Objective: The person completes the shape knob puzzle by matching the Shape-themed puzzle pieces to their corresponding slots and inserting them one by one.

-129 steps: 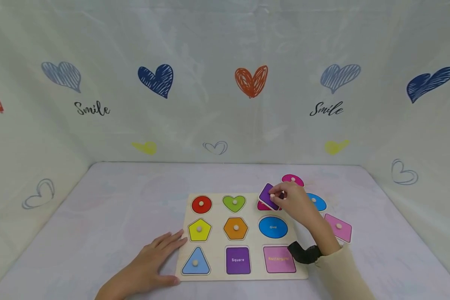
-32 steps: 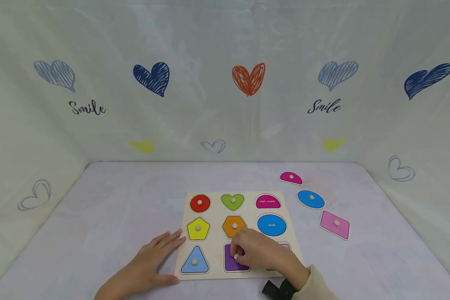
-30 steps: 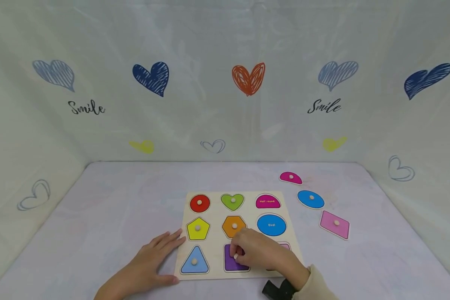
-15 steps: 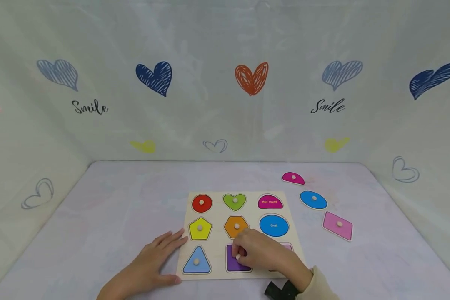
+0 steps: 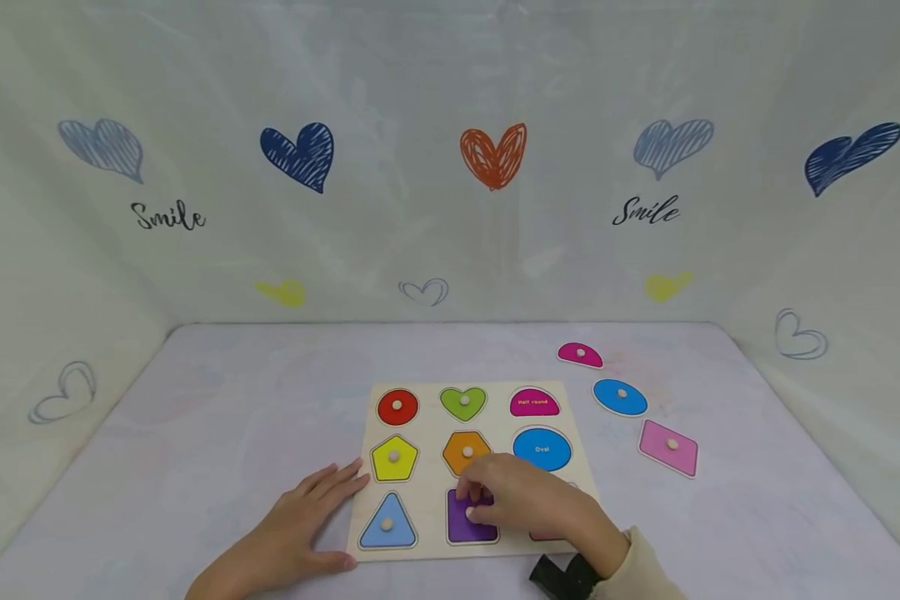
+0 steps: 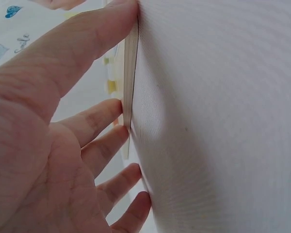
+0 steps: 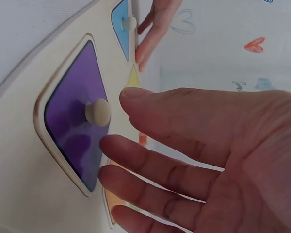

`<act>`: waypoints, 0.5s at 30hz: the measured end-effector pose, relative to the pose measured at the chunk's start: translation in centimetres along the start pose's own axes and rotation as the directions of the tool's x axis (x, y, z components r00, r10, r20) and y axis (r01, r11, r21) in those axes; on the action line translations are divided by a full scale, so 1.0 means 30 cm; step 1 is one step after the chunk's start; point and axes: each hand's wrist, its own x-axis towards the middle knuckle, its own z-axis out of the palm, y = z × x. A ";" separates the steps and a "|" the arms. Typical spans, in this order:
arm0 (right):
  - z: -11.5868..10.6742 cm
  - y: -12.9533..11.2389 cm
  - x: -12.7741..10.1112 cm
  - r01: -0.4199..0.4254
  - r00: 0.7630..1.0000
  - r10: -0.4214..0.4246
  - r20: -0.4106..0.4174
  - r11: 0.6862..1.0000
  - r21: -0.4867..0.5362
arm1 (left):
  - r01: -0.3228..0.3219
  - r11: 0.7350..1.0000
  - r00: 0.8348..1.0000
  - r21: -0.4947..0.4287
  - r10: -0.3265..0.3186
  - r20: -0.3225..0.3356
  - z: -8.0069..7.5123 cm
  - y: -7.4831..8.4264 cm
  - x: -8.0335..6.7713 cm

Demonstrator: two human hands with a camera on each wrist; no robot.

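1. one white table (image 5: pixel 217 433) under a heart-printed backdrop carries everything.
2. one pale wooden puzzle board (image 5: pixel 427 467) lies on it, with nine slots in three rows.
3. two hands: the left hand (image 5: pixel 300 525) lies flat on the table, straight fingers touching the board's left edge; the right hand (image 5: pixel 521 500) hovers over the bottom row, fingers loose and apart, gripping nothing.
4. seven pieces sit seated in the board, among them the purple square piece (image 7: pixel 75 121) in the bottom middle slot, its knob (image 7: pixel 98 112) just beside the right fingertips (image 7: pixel 128 94), not pinched.
5. three loose pieces lie right of the board: magenta half round (image 5: pixel 580 355), blue oval (image 5: pixel 619 397), pink rectangle (image 5: pixel 668 447).
6. the right hand hides most of the bottom right slot.
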 end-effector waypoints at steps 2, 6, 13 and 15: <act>-0.007 -0.001 -0.003 -0.001 1.000 0.001 0.000 1.000 0.013 | 0.007 1.000 1.000 0.002 -0.007 0.003 0.002 -0.002 -0.001; -0.026 0.002 -0.008 -0.025 1.000 0.025 -0.009 0.999 0.034 | 0.006 1.000 1.000 0.012 -0.005 -0.005 0.006 -0.004 -0.003; -0.075 0.021 -0.039 -0.069 0.996 0.073 -0.042 0.994 0.082 | -0.007 1.000 1.000 0.013 0.008 -0.012 0.007 -0.003 0.000; -0.094 0.027 -0.052 -0.060 0.996 0.065 -0.063 0.995 0.083 | -0.012 1.000 1.000 0.013 0.012 -0.012 0.006 -0.004 -0.002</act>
